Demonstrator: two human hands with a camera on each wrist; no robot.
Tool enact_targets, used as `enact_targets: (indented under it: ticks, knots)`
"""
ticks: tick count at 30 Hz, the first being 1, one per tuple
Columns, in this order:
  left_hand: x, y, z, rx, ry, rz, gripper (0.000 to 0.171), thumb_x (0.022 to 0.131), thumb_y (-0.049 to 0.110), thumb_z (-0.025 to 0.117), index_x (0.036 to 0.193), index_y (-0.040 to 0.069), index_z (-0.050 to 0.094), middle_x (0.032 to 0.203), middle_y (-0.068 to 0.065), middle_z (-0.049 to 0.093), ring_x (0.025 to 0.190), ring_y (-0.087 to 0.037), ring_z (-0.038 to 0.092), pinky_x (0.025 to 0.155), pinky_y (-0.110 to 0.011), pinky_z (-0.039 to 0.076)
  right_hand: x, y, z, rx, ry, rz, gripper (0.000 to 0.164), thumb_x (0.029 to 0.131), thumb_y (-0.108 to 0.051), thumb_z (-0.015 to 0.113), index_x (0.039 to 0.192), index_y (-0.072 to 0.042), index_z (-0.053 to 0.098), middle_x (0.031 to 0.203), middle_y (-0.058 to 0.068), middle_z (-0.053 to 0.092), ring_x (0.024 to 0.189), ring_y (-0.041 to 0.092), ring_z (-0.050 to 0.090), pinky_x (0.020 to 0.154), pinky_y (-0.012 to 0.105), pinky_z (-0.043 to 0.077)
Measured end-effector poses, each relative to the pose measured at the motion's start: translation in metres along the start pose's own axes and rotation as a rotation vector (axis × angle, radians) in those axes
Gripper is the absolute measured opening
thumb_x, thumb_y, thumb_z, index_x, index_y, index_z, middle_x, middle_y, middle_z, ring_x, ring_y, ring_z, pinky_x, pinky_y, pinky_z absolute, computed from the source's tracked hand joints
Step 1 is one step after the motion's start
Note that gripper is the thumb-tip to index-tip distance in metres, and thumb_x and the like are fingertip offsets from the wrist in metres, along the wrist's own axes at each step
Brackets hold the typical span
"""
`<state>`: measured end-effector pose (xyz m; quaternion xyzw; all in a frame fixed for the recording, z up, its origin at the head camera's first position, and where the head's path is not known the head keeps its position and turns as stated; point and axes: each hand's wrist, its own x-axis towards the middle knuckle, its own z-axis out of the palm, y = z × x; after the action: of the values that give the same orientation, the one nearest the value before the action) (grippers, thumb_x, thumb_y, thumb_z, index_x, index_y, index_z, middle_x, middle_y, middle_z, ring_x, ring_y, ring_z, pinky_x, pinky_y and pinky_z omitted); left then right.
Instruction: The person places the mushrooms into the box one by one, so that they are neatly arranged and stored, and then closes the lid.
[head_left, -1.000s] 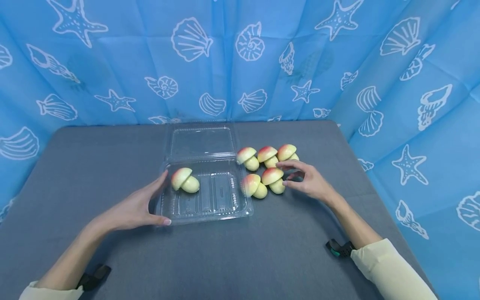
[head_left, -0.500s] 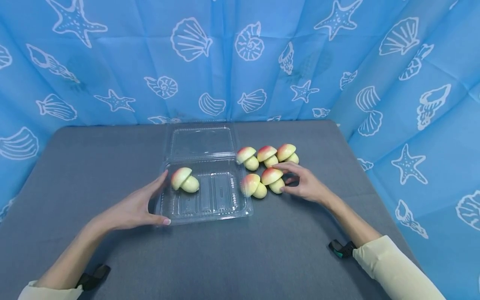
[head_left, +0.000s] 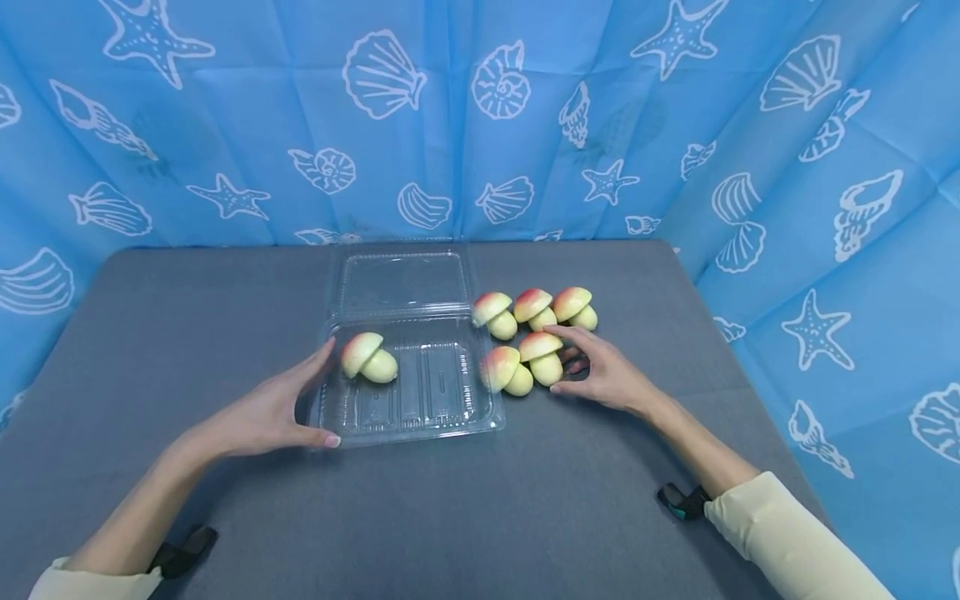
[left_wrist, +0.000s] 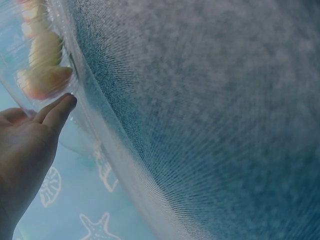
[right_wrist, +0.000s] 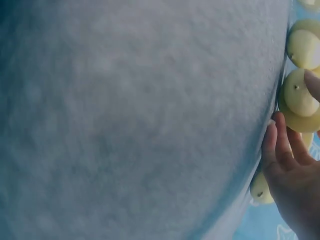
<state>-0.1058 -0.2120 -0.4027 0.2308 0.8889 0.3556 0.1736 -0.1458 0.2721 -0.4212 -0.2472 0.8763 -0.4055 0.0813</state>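
As the left hand [head_left: 262, 414], thumb spread, touches the clamshell box [head_left: 442, 396] at nine o'clock, the right hand [head_left: 606, 371] pinches a mushroom model [head_left: 543, 358]. Another model [head_left: 369, 358] lies inside.

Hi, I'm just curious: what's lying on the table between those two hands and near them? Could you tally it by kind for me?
Mushroom-shaped pieces: 6
Clear container with its lid open: 1
Total: 7
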Motion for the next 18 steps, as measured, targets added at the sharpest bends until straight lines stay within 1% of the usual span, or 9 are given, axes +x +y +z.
enact_targets:
  ticks: [4,8,9,12,15,16,18]
  knots:
    - [0.000,0.001,0.000,0.004,-0.003,-0.007,0.127,0.073,0.049,0.086,0.161,0.012,0.001,0.163,-0.024,0.009,0.146,-0.048,0.016,0.111,-0.067,0.022,0.001,-0.001,0.002,-0.036,0.012,0.024,0.082,0.079,-0.016,0.086,0.149,-0.014,0.044,0.135,0.015,0.053,0.102,0.025,0.064,0.084,0.039,0.057]
    - [0.000,0.002,-0.002,0.004,-0.010,-0.017,0.127,0.073,0.049,0.086,0.161,0.014,0.000,0.163,-0.024,0.009,0.146,-0.049,0.016,0.111,-0.068,0.022,0.001,-0.002,0.002,-0.017,0.023,0.033,0.081,0.079,-0.013,0.086,0.148,-0.014,0.045,0.131,0.014,0.057,0.098,0.025,0.065,0.083,0.040,0.057]
    - [0.000,0.002,-0.002,0.005,-0.012,-0.017,0.127,0.074,0.049,0.086,0.161,0.014,-0.001,0.163,-0.025,0.009,0.145,-0.049,0.016,0.111,-0.068,0.022,0.001,-0.002,0.002,-0.008,0.026,0.030,0.081,0.079,-0.012,0.086,0.149,-0.013,0.045,0.130,0.015,0.057,0.098,0.025,0.065,0.083,0.041,0.057]
    - [0.000,0.003,-0.002,-0.001,-0.015,-0.016,0.127,0.074,0.049,0.085,0.161,0.013,0.000,0.163,-0.025,0.008,0.146,-0.049,0.015,0.111,-0.068,0.022,0.001,-0.013,0.000,0.017,0.028,0.040,0.080,0.079,-0.005,0.084,0.148,-0.006,0.044,0.130,0.020,0.057,0.098,0.032,0.065,0.084,0.048,0.056]
    - [0.000,0.004,-0.003,-0.010,-0.020,-0.018,0.127,0.074,0.049,0.085,0.161,0.011,0.001,0.163,-0.024,0.008,0.146,-0.049,0.015,0.111,-0.068,0.021,0.000,-0.013,-0.001,0.021,0.037,0.037,0.080,0.078,-0.003,0.084,0.148,-0.004,0.043,0.130,0.021,0.057,0.099,0.033,0.064,0.084,0.050,0.056]
    - [0.000,0.004,-0.003,-0.014,-0.021,-0.018,0.127,0.074,0.048,0.085,0.161,0.010,0.001,0.163,-0.024,0.007,0.146,-0.049,0.014,0.111,-0.068,0.021,0.000,-0.012,-0.002,0.016,0.037,0.039,0.081,0.078,-0.003,0.084,0.148,-0.005,0.044,0.130,0.021,0.057,0.099,0.033,0.064,0.084,0.049,0.056]
    - [0.000,0.004,-0.003,-0.013,-0.022,-0.020,0.127,0.074,0.048,0.085,0.160,0.010,0.001,0.163,-0.024,0.007,0.146,-0.049,0.014,0.111,-0.068,0.021,0.001,-0.003,-0.003,0.003,0.046,0.021,0.081,0.078,-0.007,0.085,0.148,-0.008,0.045,0.129,0.017,0.058,0.099,0.029,0.064,0.083,0.046,0.057]
